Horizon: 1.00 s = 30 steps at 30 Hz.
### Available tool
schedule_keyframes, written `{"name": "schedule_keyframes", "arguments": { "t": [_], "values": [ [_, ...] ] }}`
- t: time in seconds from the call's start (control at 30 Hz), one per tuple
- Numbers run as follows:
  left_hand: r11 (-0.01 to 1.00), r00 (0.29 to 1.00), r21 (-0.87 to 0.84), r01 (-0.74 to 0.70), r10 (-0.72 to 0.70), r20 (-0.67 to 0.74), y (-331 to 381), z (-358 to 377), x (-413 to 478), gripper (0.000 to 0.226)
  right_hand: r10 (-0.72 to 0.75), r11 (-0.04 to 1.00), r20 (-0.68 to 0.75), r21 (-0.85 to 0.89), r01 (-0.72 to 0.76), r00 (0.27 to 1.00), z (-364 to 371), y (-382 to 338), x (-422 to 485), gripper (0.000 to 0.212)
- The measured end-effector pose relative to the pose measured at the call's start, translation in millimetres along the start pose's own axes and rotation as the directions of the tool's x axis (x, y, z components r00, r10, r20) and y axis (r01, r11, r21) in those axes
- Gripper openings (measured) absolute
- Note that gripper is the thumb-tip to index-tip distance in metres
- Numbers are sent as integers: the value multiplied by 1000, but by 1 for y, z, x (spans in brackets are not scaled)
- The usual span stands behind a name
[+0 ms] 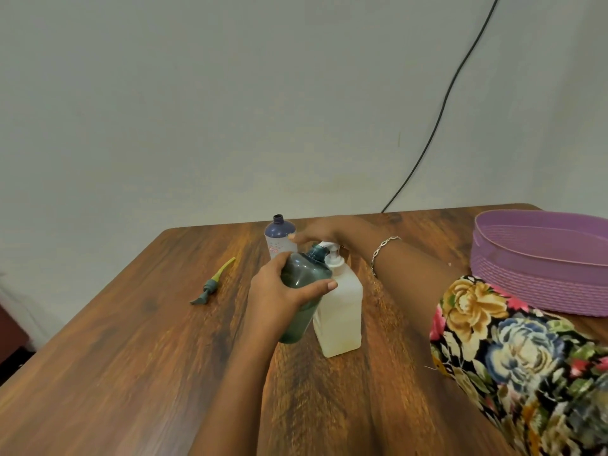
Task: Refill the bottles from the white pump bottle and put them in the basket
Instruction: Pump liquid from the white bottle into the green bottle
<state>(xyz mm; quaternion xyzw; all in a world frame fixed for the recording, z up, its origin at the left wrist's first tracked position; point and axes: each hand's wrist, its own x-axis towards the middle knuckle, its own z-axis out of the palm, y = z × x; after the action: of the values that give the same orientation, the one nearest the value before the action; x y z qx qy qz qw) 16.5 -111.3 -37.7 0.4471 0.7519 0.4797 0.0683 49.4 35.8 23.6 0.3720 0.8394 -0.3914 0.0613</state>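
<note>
A pale wall (230, 93) backs the wooden table (131, 357). A purple basket (539, 258) sits at 3 o'clock. The white pump bottle (340, 317) stands at centre, with the right hand (324, 232) lying flat on its pump head, fingers loose. At its 9 o'clock the left hand (279, 291) grips a tilted teal bottle (302, 271), neck at the nozzle. An uncapped purple bottle (279, 235) stands at 12, and a loose pump (214, 284) lies at 9

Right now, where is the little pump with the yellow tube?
In the head view, the little pump lies on the wooden table, left of the teal bottle held by the left hand.
</note>
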Motion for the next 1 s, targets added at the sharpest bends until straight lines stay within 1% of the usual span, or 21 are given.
{"name": "schedule_keyframes", "arguments": {
  "t": [0.07, 0.17, 0.2, 0.23, 0.3, 0.37, 0.43, 0.47, 0.6, 0.63, 0.7, 0.77, 0.8, 0.87, 0.93, 0.97, 1.0],
  "values": [
    [1000, 1000, 4, 5, -5, 9, -2, 1, 1, 82, -6, 998, -41, -67, 4, 999, 3, 1, 4, 48],
    [1000, 1000, 13, 11, -11, 21, -4, 7, 0, 83, -12, 951, -210, -303, -53, 978, 7, 11, 5, 34],
    [1000, 1000, 23, 10, -10, 17, -5, 8, 0, 83, -11, 942, -259, -326, -76, 966, 8, 13, 6, 34],
    [999, 1000, 31, 10, -10, 13, -6, 9, 1, 84, -4, 946, -285, -311, -89, 959, 9, 14, 7, 37],
    [999, 1000, 43, 15, -15, 9, -7, 8, 1, 85, -5, 965, -264, -253, -64, 964, 11, 12, 4, 44],
    [999, 1000, 39, 21, -22, 16, -9, 7, 1, 86, -3, 996, -164, -87, -11, 987, 9, 10, -5, 53],
    [1000, 999, 14, 25, -26, 32, -7, 7, 1, 85, 16, 994, -72, 113, -8, 997, 5, 10, -14, 61],
    [1000, 999, 5, 20, -21, 31, -5, 6, 1, 84, 18, 988, -52, 155, -10, 998, 3, 11, -15, 64],
    [1000, 1000, 17, -2, 2, 17, -1, 1, -1, 78, -51, 988, -52, 143, 58, 997, 7, 7, -10, 59],
    [1000, 1000, 21, -1, 0, 25, -2, 1, -3, 77, -45, 994, -67, 96, 51, 997, 9, 6, -10, 57],
    [999, 999, 33, -9, 8, 34, -5, 1, -4, 76, -35, 998, -116, -62, 28, 993, 12, 6, -7, 50],
    [999, 1000, 45, -14, 13, 25, -6, 1, -2, 78, -32, 975, -207, -221, -15, 978, 13, 8, 0, 39],
    [999, 1000, 47, -15, 14, 21, -7, 1, -1, 77, -35, 965, -254, -259, -33, 967, 13, 9, 1, 40],
    [998, 1000, 58, -11, 10, 27, -9, 2, 1, 77, -21, 965, -296, -256, -58, 955, 15, 10, 5, 49],
    [998, 1000, 62, -9, 8, 30, -9, 2, 0, 77, -17, 979, -246, -201, -34, 969, 15, 10, 5, 57],
    [998, 1000, 62, -10, 8, 25, -8, 2, -1, 78, -21, 992, -198, -123, -3, 980, 14, 10, 2, 59],
    [998, 1000, 61, -12, 11, 19, -7, 2, -1, 79, -27, 1000, -137, -9, 26, 990, 13, 9, 0, 61]
  ]
}}
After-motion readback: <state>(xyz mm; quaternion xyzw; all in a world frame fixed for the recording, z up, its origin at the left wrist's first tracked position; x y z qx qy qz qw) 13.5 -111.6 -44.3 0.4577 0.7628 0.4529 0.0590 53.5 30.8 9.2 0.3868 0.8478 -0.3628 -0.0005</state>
